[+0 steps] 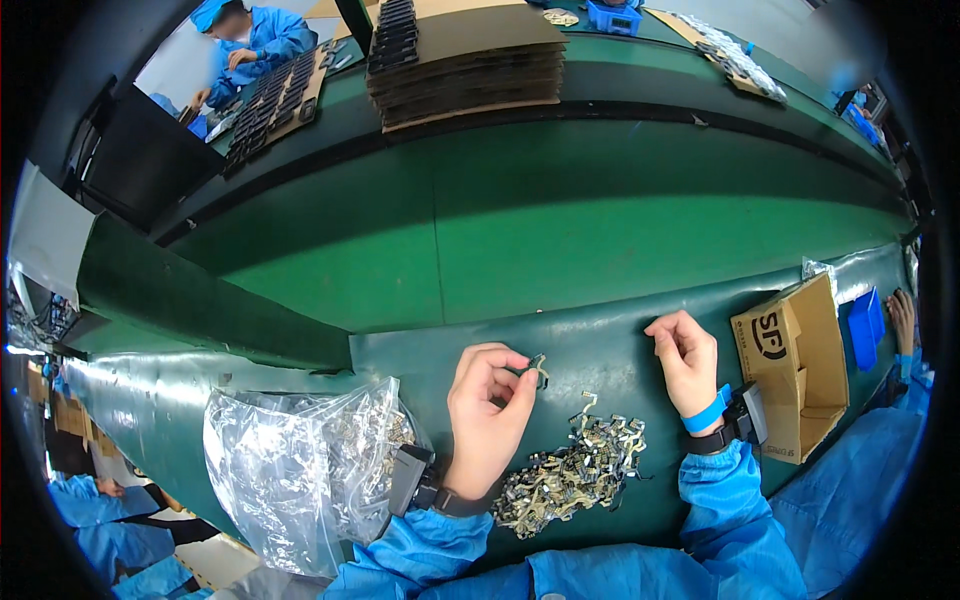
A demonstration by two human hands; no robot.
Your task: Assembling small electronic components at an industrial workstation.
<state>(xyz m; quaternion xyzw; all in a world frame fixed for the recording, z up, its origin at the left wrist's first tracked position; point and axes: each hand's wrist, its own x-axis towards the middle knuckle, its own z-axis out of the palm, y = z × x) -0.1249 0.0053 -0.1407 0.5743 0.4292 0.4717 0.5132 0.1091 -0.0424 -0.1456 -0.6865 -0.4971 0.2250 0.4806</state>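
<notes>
My left hand [488, 410] is closed in a pinch over the green table. Between its thumb and forefinger is a small flex cable [541, 370], dark with a pale strip. Just to the right and nearer to me lies a loose pile of similar small flex cables [575, 475], gold, black and silver. My right hand [686, 362] hovers to the right of that pile, fingers curled and thumb near the forefinger; whether something tiny is inside I cannot tell. A clear plastic bag [290, 470] holding more such pieces lies left of my left wrist.
An open cardboard box [800, 370] stands right of my right hand, with a blue bin [865, 330] beyond it. A green beam [200, 290] crosses at left. Stacked cardboard sheets [470, 75] sit on the far bench. Other people work at far left, lower left and right.
</notes>
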